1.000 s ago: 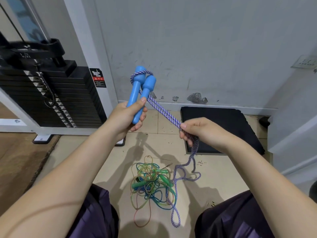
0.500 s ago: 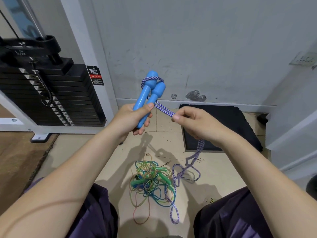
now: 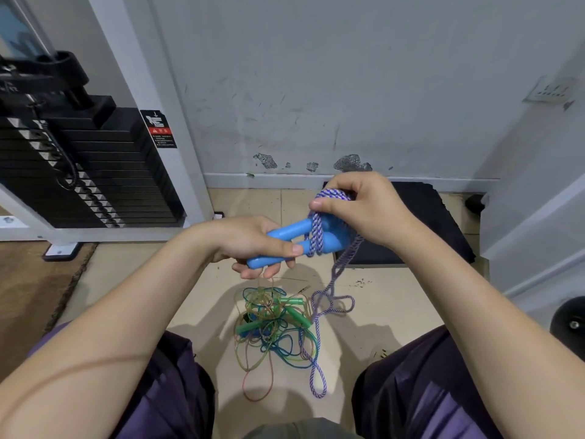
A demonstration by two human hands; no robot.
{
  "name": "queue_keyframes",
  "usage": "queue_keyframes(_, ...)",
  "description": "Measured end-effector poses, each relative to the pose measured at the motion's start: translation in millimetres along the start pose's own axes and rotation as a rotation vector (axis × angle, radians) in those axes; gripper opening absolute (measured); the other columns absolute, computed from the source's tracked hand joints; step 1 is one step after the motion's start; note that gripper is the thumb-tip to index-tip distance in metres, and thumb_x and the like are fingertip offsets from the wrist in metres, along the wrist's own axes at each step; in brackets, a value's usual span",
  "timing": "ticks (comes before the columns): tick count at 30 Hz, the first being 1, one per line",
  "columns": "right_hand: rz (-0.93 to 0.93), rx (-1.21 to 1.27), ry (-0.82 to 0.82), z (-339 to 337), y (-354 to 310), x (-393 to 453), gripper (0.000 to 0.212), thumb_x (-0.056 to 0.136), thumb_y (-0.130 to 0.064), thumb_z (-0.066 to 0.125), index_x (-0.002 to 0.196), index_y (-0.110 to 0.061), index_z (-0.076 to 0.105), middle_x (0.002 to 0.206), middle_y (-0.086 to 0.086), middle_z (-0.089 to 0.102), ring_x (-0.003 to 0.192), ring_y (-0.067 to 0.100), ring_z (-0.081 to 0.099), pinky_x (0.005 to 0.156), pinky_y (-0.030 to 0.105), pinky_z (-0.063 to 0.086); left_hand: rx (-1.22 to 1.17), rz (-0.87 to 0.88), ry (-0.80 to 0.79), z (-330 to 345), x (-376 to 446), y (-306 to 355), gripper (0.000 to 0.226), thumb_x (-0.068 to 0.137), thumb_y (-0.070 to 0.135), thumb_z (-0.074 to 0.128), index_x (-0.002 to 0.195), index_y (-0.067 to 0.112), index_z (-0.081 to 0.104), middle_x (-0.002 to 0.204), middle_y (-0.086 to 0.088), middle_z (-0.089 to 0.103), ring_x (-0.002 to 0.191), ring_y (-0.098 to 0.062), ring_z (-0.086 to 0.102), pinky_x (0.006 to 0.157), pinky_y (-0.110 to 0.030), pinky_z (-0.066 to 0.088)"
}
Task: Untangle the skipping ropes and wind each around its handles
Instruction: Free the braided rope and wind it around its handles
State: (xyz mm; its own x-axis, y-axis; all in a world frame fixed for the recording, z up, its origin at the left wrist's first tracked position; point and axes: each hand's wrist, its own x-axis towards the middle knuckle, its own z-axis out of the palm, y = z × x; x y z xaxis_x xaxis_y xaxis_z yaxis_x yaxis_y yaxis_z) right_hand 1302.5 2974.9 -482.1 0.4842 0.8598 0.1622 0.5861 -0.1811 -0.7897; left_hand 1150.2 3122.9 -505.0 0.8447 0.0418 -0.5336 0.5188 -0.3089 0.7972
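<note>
Two blue plastic handles point(image 3: 285, 245) are being clamped together in the left hand point(image 3: 250, 245), steadying them while the right hand point(image 3: 357, 210) is pinching the purple-and-white braided rope point(image 3: 317, 236), looping it round.

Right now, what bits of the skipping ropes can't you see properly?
- Head view: the far ends of the blue handles are hidden behind the right hand.
- Their near ends sit inside the left hand.
- The rope pile on the floor is too tangled to count ropes.
- The warning sticker text is too small.
</note>
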Motion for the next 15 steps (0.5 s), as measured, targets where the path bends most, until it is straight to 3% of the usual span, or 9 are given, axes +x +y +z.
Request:
queue_keyframes(4,0.017,-0.041,-0.013,6.0,4.1,0.7,0.035,0.066,-0.031,0.088,0.078,-0.016,0.059,0.060,-0.003,0.051,0.055,0.007,0.039,0.054,0.028,0.033,0.105,0.009,-0.149,0.7,-3.8,1.5,0.033,0.095,0.036,0.060,0.096,0.003,0.063,0.061,-0.010,0.054,0.035,-0.017,0.042,0.039,-0.020,0.029)
queue_keyframes(7,-0.002,0.006,-0.129,8.0,6.1,0.8,0.042,0.072,-0.024,0.085,0.078,-0.023,0.044,0.061,-0.008,0.046,0.057,0.010,0.035,0.055,0.027,0.032,0.105,0.028,-0.181,2.1,-5.4,-0.3,0.029,0.095,0.034,0.060,0.092,0.006,0.062,0.060,-0.010,0.053,0.036,-0.018,0.039,0.041,-0.021,0.030)
queue_keyframes(10,0.025,0.041,-0.221,8.9,7.1,0.8,0.028,0.084,-0.024,0.075,0.069,-0.015,0.054,0.062,-0.008,0.048,0.061,0.008,0.039,0.062,0.026,0.035,0.057,0.090,-0.205,3.1,-6.5,-1.5,0.027,0.098,0.030,0.058,0.092,0.004,0.059,0.061,-0.014,0.049,0.036,-0.017,0.038,0.045,-0.024,0.032)
queue_keyframes(13,0.110,0.122,-0.250,6.1,2.0,-2.0,0.032,0.090,-0.040,0.066,0.070,-0.015,0.064,0.069,0.005,0.055,0.067,0.009,0.045,0.068,0.029,0.035,-0.044,0.154,-0.179,0.4,-9.0,-0.2,0.027,0.097,0.027,0.054,0.093,0.000,0.056,0.062,-0.012,0.048,0.035,-0.014,0.036,0.045,-0.020,0.036)
queue_keyframes(15,0.127,0.166,-0.264,1.9,-0.2,-2.5,0.035,0.084,-0.051,0.068,0.079,-0.016,0.068,0.076,0.005,0.061,0.071,0.010,0.051,0.071,0.031,0.038,-0.100,0.180,-0.155,-3.0,-10.8,-1.7,0.027,0.096,0.026,0.052,0.090,0.000,0.055,0.062,-0.011,0.048,0.035,-0.014,0.036,0.041,-0.018,0.036)
